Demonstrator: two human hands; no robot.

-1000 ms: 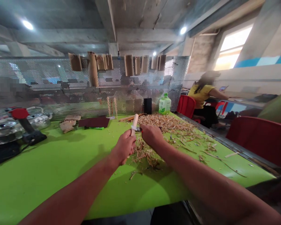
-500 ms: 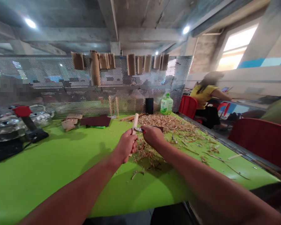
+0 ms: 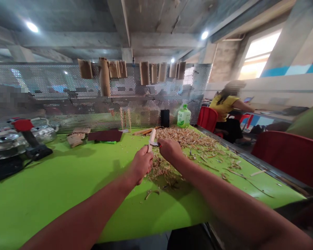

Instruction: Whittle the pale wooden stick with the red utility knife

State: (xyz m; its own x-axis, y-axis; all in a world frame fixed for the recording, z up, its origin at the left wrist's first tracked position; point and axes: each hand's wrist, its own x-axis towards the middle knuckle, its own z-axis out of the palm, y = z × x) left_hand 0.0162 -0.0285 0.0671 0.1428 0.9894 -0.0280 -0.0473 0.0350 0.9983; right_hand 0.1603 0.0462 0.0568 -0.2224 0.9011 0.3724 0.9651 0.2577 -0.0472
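A pale, narrow strip of wood [image 3: 152,135] stands tilted up out of my left hand [image 3: 142,162], whose fingers are wrapped round its lower part. My right hand [image 3: 169,150] is closed on the handle of a knife [image 3: 154,143]; a bit of red shows by its grip. The metal blade lies across the wood just above my left fingers. Under and beyond both hands, curly wood shavings [image 3: 187,136] are heaped on the green tabletop [image 3: 75,194].
A green-capped bottle [image 3: 184,116] and a black box [image 3: 165,118] stand at the back. Dark red sandpaper-like sheets [image 3: 105,135] lie left of centre. Metal kettles [image 3: 6,143] and a red-topped tool [image 3: 26,126] are far left. A person in yellow [image 3: 224,104] sits beyond red chairs [image 3: 279,152].
The knife blade's angle on the wood has shifted slightly, and the strip leans a little more to the right. Both hands keep their holds. The whole view has moved slightly.
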